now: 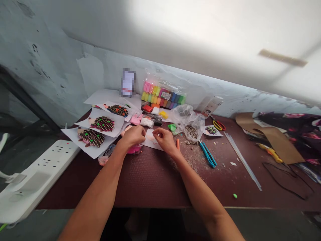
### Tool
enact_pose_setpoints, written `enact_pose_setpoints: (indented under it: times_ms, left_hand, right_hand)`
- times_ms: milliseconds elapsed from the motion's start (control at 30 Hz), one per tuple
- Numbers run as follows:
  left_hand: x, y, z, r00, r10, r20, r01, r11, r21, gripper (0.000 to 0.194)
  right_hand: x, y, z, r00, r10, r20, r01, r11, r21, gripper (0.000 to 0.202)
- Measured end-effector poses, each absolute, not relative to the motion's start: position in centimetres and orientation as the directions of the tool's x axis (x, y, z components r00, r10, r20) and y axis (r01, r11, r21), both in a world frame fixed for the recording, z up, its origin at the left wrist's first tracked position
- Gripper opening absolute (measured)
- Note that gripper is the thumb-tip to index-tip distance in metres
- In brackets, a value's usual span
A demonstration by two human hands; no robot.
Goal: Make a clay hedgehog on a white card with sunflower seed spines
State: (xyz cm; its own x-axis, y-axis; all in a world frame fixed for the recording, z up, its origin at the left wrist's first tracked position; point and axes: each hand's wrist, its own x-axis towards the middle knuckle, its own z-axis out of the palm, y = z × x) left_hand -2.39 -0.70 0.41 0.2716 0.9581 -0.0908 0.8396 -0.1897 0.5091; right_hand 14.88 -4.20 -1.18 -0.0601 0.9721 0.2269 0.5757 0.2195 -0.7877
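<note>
At the left end of the dark maroon bench (pixel 155 189) is a long white plastic power strip (pixel 55 170) with a plug in it. Next lie overlapping white paper sheets (pixel 69 135) bearing hedgehog figures made of striped seeds, dotted with green and orange. The left hand (pixel 136 135) has its fingers curled inward, just beside a bright pink lump (pixel 134 149); whether it grips anything cannot be told. Between the hands, a white sheet with a pale peach shape (pixel 151 144) lies flat on the bench. The right hand (pixel 163 139) hovers at that sheet's right side, thumb and fingertips drawn together; anything pinched there is too small to tell. Behind stands a clear packet of multicoloured blocks (pixel 164 96). Farther right come an orange stick (pixel 178 144), a crumpled clear plastic bag (pixel 184 115) with striped seeds (pixel 191 132), a blue cutter (pixel 207 154), red-and-yellow-handled scissors (pixel 219 125), translucent rods (pixel 243 162) and a yellow tool (pixel 271 152) near brown paper (pixel 283 142).
</note>
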Motion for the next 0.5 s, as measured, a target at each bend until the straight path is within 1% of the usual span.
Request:
enact_pose_setpoints:
  times_ms: [133,367,500]
  left_hand:
    - [-2.38,-0.96,0.82,0.271,0.955,-0.121,0.859,-0.183,0.479,0.016]
    - [-2.46,-1.02,1.07,0.348,0.920,-0.181,0.832,-0.214,0.513,0.016]
    - [-2.76,-0.74,0.93,0.338,0.928,-0.155,0.821,-0.211,0.531,0.019]
  right_hand:
    - [15.01,-4.08,-1.40,-0.051,0.974,0.220,0.565,0.210,-0.798,0.014]
    - [14.93,-3.89,-1.78,-0.042,0.966,0.256,0.605,0.228,-0.763,0.012]
    - [14.52,-3.77,-2.00,-0.055,0.961,0.270,0.641,0.241,-0.728,0.015]
